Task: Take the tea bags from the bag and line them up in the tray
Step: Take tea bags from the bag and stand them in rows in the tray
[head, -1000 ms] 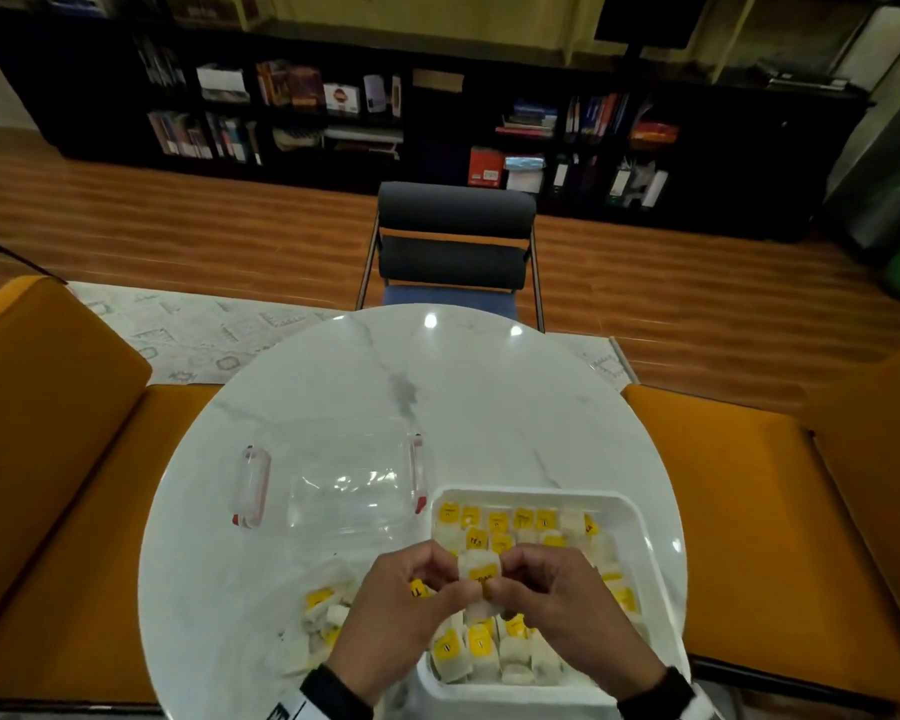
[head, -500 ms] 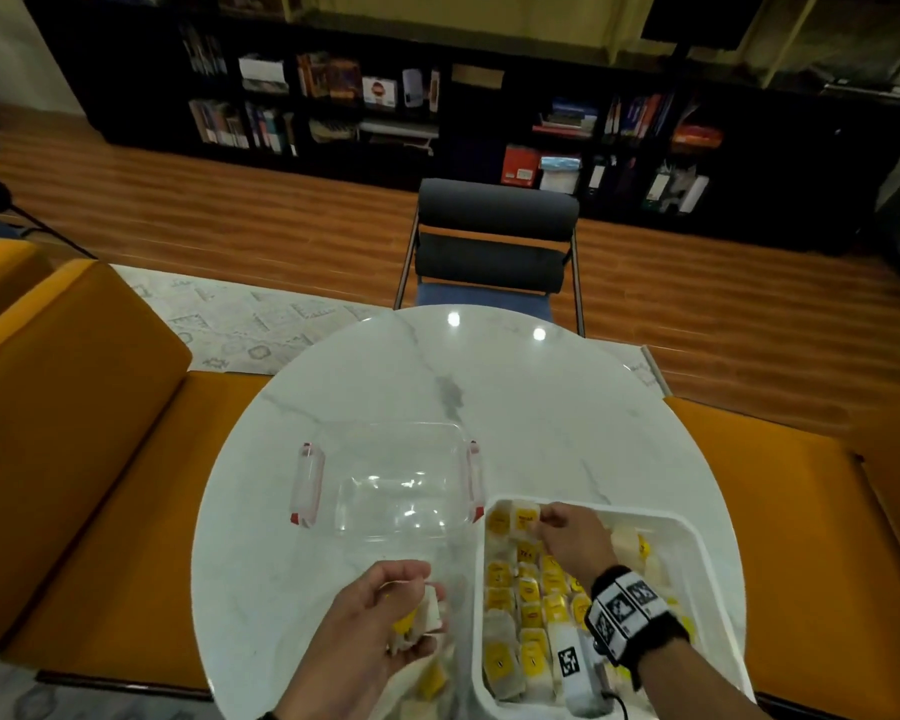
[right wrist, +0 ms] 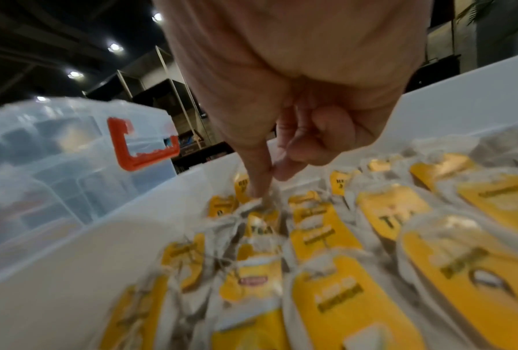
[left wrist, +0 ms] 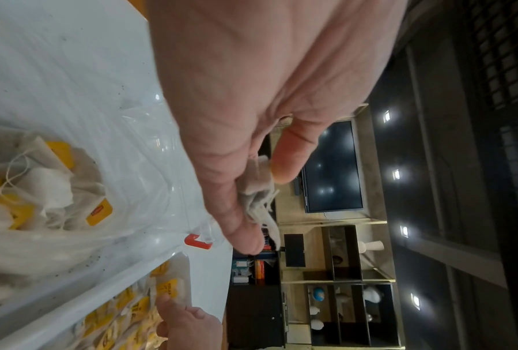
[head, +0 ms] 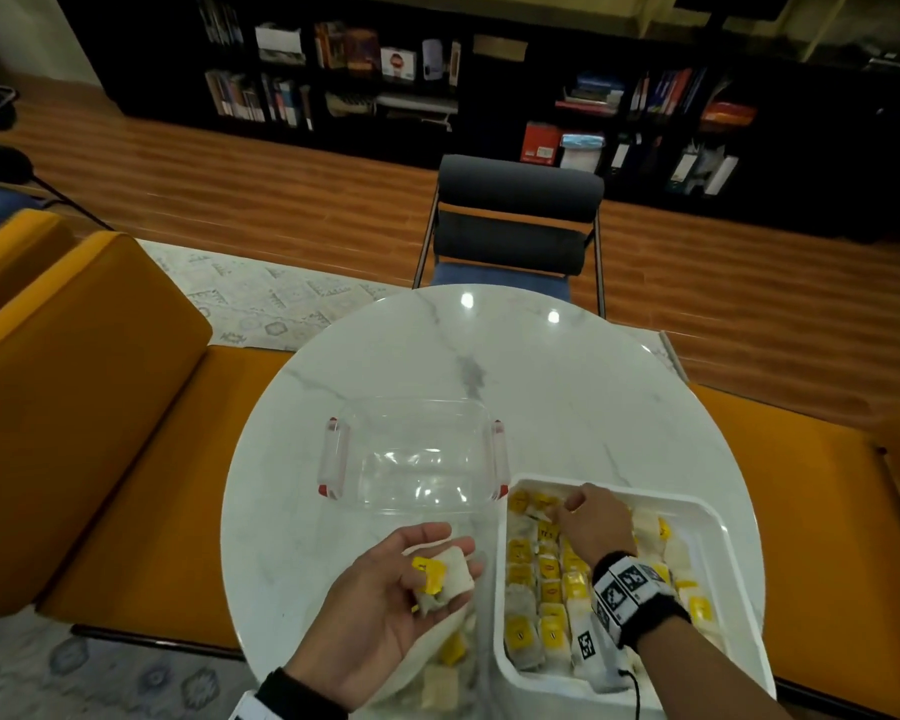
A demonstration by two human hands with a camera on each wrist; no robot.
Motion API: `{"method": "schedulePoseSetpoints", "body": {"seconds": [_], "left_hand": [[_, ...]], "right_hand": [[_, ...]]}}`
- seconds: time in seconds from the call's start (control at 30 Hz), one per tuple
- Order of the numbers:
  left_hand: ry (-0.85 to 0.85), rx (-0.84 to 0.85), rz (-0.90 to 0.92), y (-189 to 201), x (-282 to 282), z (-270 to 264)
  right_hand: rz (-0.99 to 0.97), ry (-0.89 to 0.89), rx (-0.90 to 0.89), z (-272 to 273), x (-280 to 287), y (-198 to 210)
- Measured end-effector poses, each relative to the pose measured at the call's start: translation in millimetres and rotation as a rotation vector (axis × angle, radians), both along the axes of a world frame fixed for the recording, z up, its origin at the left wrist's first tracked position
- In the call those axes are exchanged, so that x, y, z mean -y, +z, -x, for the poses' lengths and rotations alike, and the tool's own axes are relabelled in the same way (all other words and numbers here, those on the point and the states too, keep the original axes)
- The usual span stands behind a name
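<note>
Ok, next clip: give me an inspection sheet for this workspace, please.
Surface: round white marble table.
Job's things: white tray with rows of yellow-tagged tea bags; clear plastic bag with more.
Clutter: clear lidded container, red latches.
Grippers: left hand holds a tea bag; right hand fingers pinch one at the tray's far end.
Cables: thin black cord from the right wrist band.
Surroundings: chair, orange benches, bookshelves.
</note>
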State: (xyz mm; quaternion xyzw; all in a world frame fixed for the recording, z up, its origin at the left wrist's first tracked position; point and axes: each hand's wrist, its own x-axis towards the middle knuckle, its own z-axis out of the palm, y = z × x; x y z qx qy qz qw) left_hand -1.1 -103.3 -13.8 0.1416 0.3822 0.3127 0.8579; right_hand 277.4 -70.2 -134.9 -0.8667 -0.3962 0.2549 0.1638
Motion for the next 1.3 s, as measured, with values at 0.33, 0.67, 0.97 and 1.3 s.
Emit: {"method": "schedulePoseSetpoints", "body": {"seconds": [0.33, 0.67, 0.97, 1.3], "left_hand": [[0.008, 0.112, -0.119, 6, 2, -30], [0.077, 0.088, -0.166, 12, 19, -62], [0.108, -0.037, -0.156, 10, 27, -70], [-0.041, -0.194, -0.33, 12, 31, -62]], "right_hand": [[-0.225, 0.304, -0.514, 48, 61, 147], [-0.475, 0.505, -0.373, 51, 80, 177], [-0.51, 0.46, -0.421, 38, 72, 175], [-0.609, 0.42, -0.437, 28, 67, 182]]}}
